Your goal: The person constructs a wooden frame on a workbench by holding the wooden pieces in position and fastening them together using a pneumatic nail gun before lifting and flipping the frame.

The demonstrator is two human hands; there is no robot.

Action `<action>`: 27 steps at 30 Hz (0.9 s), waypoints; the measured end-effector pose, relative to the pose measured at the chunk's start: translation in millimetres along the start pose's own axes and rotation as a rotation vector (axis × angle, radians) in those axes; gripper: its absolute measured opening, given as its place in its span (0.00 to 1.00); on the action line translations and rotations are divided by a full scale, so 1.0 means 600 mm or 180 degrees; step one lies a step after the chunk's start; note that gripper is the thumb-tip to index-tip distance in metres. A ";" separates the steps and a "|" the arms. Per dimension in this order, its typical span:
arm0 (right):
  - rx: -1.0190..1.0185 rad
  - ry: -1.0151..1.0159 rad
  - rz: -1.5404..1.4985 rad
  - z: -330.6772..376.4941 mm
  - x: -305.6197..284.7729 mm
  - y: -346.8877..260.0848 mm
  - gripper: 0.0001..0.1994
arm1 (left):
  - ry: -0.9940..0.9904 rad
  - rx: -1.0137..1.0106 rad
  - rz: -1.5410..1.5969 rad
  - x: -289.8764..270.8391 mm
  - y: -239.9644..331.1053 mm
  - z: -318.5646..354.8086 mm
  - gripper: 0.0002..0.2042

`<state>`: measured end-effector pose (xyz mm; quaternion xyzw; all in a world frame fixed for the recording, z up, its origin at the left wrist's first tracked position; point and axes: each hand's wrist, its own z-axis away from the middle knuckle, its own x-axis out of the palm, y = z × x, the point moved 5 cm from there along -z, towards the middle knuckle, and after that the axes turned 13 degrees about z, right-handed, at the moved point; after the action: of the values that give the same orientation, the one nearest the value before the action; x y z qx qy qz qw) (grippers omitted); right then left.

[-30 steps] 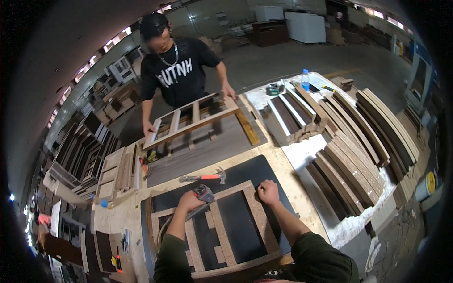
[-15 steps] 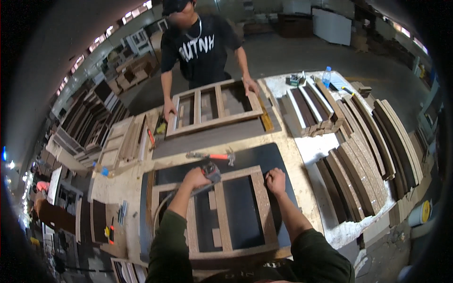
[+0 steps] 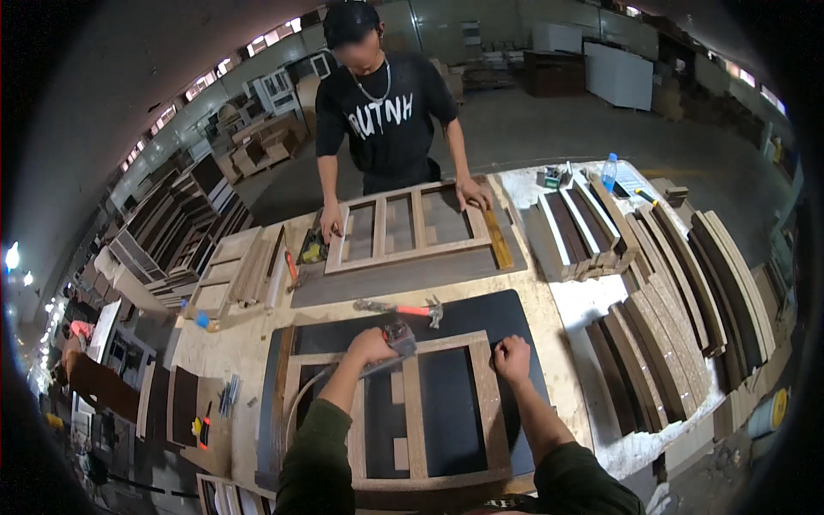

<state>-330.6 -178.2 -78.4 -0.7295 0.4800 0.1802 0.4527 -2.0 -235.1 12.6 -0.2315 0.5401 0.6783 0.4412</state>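
On the dark rubbery mat (image 3: 506, 311) of the workbench, a pale wooden slatted frame (image 3: 412, 412) is laid flat.

A grey metal nail gun (image 3: 396, 336) is grasped by the left hand (image 3: 369, 346), wrist bent down over the frame's top rail; the right hand (image 3: 512, 358) is clenched into a fist and pressed on the frame's upper right corner. Just beyond lies a hammer with an orange-red grip (image 3: 402, 309). Across the bench, a second light wooden frame (image 3: 412, 227) is held by another person's hands. A clear bottle with a blue label (image 3: 608, 171) stands beside stacked dark-faced boards (image 3: 584, 227).
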 end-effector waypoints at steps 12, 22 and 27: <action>-0.0014 0.0064 -0.0058 -0.005 -0.005 -0.001 0.03 | -0.0121 -0.0392 0.0062 -0.011 0.013 0.009 0.18; 0.0035 -0.0042 -0.0013 0.004 -0.002 -0.002 0.04 | -0.0137 -0.0312 -0.0006 -0.005 0.002 0.008 0.19; -0.0031 -0.0107 0.0000 0.002 0.002 0.004 0.05 | -0.0025 -0.0047 0.0042 -0.004 0.001 0.000 0.19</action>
<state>-332.1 -178.5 -81.2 -0.7286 0.4714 0.1948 0.4571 -1.5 -236.3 14.9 -0.2285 0.5349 0.6860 0.4372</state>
